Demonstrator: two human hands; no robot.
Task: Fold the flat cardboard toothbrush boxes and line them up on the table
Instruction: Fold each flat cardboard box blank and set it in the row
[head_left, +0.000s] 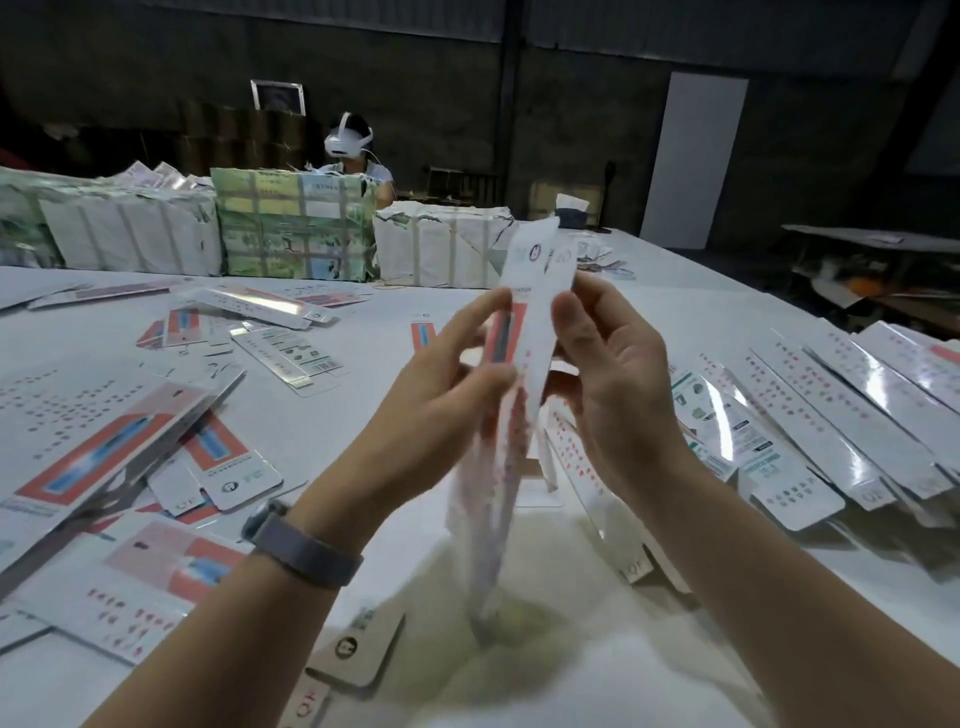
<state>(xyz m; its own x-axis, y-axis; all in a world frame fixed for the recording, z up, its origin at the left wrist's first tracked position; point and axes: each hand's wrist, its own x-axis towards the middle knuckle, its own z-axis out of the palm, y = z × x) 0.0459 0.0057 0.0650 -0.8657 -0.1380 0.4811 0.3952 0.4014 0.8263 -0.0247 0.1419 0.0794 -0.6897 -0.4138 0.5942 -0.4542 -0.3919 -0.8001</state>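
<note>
The person is wearing a grey wristband (304, 552) with a small watch on the left wrist; both forearms are bare.

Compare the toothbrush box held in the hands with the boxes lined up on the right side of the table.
The held box stands nearly upright in the air, pinched between the left hand and right hand; the lined-up boxes lie on the white table, untouched. The held box is a single piece, its lower end blurred; the lined-up boxes form an overlapping slanted row. Both are long, narrow, white cartons with small red print.
</note>
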